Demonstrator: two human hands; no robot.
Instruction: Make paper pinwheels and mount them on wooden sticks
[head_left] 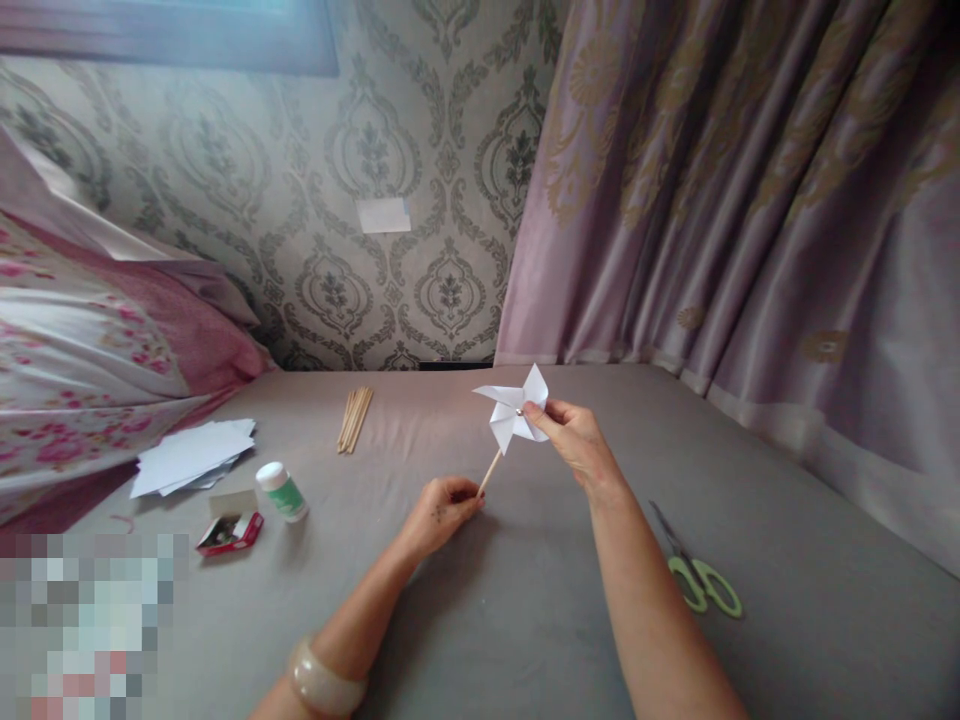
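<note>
A white paper pinwheel (507, 424) on a thin wooden stick (490, 472) is held up in front of me, with a small pin at its centre. My left hand (448, 510) is closed round the lower end of the stick. With thumb and fingers, my right hand (574, 435) pinches the pinwheel near its centre pin and right-hand blades. The stick leans up to the right, and its top is hidden behind the paper.
On the grey surface (480, 620) lie white paper sheets (195, 458), a bundle of sticks (354, 420), a white-and-green bottle (283, 492) and an open red box (229, 527) at left. Green-handled scissors (697, 570) lie beside my right forearm. A curtain (637, 200) hangs behind.
</note>
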